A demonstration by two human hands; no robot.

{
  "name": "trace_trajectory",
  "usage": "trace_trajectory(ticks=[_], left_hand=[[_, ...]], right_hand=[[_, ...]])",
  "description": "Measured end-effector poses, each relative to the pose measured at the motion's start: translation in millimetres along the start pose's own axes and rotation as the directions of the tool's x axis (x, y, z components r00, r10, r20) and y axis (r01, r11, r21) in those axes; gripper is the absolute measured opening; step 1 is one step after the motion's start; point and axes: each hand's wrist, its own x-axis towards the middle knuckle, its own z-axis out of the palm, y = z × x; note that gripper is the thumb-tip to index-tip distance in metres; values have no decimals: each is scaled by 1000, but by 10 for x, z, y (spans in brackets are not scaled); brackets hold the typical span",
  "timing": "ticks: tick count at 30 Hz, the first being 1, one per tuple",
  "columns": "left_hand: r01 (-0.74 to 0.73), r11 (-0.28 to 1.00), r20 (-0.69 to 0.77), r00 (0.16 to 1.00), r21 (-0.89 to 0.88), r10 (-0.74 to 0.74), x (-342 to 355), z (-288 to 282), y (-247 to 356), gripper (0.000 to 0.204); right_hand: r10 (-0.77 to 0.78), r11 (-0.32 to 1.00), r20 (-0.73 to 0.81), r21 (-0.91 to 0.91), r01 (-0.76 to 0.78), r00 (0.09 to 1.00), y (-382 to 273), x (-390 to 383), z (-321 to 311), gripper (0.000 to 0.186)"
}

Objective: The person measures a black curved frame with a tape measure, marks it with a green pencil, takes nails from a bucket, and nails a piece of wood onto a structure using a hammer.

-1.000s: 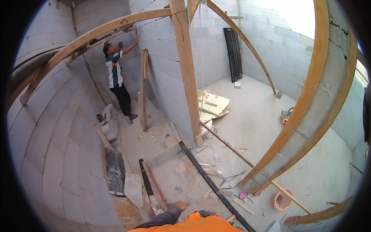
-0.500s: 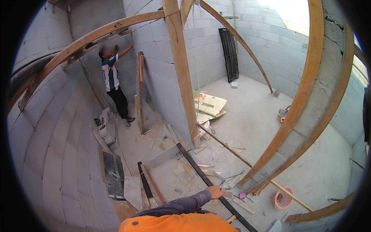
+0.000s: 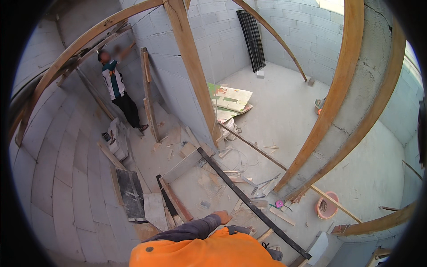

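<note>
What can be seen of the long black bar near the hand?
The long black bar is narrow and looks straight and rigid, perhaps painted metal, though its material is unclear. It slants from upper left to lower right across the littered floor. The left hand is beside it, apparently not touching.

Black bar | long, slim | slanting diagonally | right of left hand
</note>
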Motion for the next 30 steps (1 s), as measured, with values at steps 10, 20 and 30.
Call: trace_trajectory(ticks=[10,20,30], left_hand=[[-200,975,-93,973,97,209,145,79,640,56],[-604,755,301,792,256,532,425,374,1566,19],[-431,887,754,635,166,167,277,881,3766,18]], right_hand=[[199,956,-311,271,-114,929,1322,-517,-153,63],[558,620,102,607,-496,823,2498,-545,563,44],[579,566,-152,783,-259,801,2674,-1577,2564,33]])
